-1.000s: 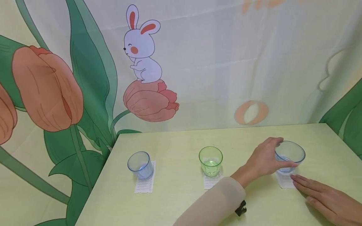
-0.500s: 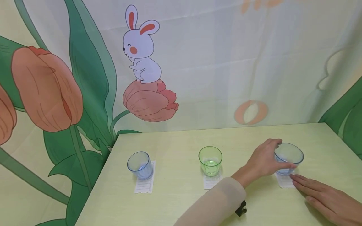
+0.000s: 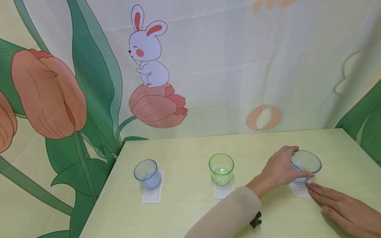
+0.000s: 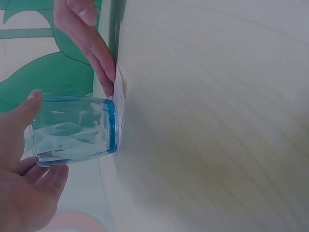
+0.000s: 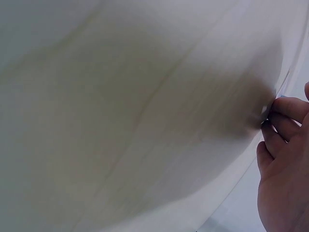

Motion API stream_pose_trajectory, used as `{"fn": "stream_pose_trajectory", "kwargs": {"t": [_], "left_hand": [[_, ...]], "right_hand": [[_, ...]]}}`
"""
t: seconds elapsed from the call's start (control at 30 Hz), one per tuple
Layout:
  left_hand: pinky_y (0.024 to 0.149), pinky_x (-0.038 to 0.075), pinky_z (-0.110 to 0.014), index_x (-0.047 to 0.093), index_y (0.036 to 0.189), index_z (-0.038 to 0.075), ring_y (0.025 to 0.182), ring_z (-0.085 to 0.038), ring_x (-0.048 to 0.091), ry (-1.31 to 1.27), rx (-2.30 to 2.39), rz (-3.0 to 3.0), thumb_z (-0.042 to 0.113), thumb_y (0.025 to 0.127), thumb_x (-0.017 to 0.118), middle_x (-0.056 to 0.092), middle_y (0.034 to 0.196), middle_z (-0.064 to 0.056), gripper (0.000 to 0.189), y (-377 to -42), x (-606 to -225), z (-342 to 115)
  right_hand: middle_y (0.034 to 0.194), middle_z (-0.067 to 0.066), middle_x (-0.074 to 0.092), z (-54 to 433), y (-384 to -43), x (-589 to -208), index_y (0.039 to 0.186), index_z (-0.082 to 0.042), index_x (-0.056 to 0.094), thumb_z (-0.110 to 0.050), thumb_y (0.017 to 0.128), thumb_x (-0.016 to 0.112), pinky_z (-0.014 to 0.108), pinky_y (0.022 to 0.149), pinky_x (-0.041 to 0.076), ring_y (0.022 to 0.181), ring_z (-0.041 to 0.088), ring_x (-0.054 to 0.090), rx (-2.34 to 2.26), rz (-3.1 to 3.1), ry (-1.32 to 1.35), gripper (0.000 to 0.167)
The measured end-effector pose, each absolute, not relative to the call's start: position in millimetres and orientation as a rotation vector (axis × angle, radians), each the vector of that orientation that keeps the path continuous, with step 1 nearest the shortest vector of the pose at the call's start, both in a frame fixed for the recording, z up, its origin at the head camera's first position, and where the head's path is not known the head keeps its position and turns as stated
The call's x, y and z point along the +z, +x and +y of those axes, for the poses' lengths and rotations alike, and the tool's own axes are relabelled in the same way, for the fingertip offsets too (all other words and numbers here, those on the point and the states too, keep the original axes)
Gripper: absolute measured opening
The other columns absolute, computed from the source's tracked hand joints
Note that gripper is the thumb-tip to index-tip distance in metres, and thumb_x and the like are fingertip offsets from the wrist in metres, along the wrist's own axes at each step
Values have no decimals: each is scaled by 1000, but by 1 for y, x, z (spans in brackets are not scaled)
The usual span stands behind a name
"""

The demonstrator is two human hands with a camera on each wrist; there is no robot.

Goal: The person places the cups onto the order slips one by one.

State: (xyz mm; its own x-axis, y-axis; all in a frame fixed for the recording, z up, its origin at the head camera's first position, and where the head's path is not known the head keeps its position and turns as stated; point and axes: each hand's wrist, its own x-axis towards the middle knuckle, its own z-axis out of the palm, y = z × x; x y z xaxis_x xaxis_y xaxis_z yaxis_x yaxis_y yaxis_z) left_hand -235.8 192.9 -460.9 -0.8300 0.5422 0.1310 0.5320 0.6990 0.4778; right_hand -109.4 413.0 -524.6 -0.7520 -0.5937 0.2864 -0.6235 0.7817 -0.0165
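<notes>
My left hand [image 3: 278,168] holds a light-blue clear glass [image 3: 309,161] by its upper part, thumb on the near side and fingers round the far side. In the left wrist view the glass [image 4: 79,128] stands upright, its thick blue base at a slip of paper [image 4: 119,89]; whether it bears fully on the slip I cannot tell. My right hand [image 3: 345,206] lies with straight fingers on the near right part of that slip [image 3: 300,190], fingertips close to the glass base. In the right wrist view this hand [image 5: 287,150] reaches to the tabletop, its fingertips partly in shadow.
A green glass [image 3: 221,169] stands on a printed paper slip [image 3: 223,192] mid-table. Farther left, a blue glass [image 3: 148,175] sits on another slip [image 3: 152,195]. Behind the pale table [image 3: 184,215] hangs a curtain [image 3: 214,82] printed with tulips and a rabbit.
The left hand and its glass shift a little to the left, then slightly back to the right, the rim ending a touch lower. The right hand stays nearly still.
</notes>
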Motion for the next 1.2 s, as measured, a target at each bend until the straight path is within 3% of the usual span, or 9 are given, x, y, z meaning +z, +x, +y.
{"fn": "stream_pose_trajectory", "kwargs": {"t": [1.2], "left_hand": [[105,43,-12,46,158,28,135,4,50,898,789,2885,71,82,80,50,153,19,93,-235,-460,193]], "right_hand": [[170,-9,35,413,-112,-520,152,-6,58,-14,92,79,7,120,9,156,-4,17,216,-2633,1013,65]]}}
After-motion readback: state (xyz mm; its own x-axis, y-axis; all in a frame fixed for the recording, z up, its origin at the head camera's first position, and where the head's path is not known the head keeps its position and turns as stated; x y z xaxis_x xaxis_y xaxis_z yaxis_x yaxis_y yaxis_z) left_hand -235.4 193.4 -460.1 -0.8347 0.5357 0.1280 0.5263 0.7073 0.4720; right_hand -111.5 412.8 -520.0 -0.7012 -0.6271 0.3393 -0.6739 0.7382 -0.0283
